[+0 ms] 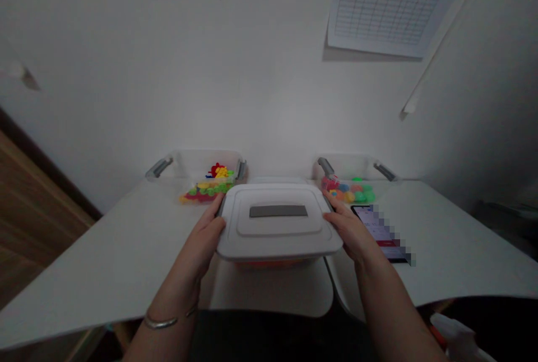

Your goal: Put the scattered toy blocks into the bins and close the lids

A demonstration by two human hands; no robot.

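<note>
Between my hands is a storage box with a white lid on it and a grey handle across the lid's top. A strip of orange shows through the box's side below the lid's front edge. My left hand grips the left end, thumb on the lid's rim. At the opposite end, my right hand grips the box the same way. The other fingers of both hands are mostly hidden at the box's sides. Whether the box's bottom touches the surface under it, I cannot tell.
Two clear bins with grey side latches stand against the wall: the left bin holds colourful toy pieces, the right bin colourful rounded pieces. A phone lies on the white table beside my right hand. A gridded paper sheet hangs above.
</note>
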